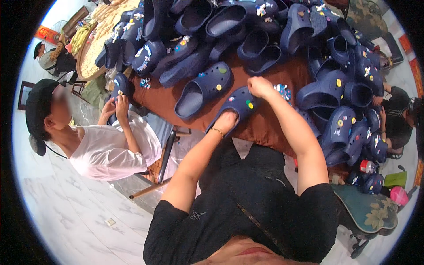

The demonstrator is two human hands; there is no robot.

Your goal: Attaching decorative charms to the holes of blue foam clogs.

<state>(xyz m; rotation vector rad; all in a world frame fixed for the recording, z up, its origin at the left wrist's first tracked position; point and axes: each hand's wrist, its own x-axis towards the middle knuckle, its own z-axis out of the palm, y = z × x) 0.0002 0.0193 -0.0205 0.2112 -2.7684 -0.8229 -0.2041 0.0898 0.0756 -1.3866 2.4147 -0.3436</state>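
Observation:
A navy clog [239, 98] with round and shaped charms on its upper is in front of me at the brown cloth's near edge. My left hand [228, 120] reaches into its foot opening and holds it from within; the fingertips are hidden inside. At its toe, my right hand [259, 86] is closed in a pinch against the upper. Whatever is between those fingers, if anything, is too small to make out. Another navy clog [202, 92] lies just left of this one. Right of my right hand sits a small pile of white and blue charms [283, 91].
Many navy clogs [227, 20] are heaped along the far side and right of the brown-covered table [163, 104]. To my left, a person in white [110, 145] handles another clog [119, 85]. A wooden stool [154, 174] stands near them. A green padded seat [366, 207] is at right.

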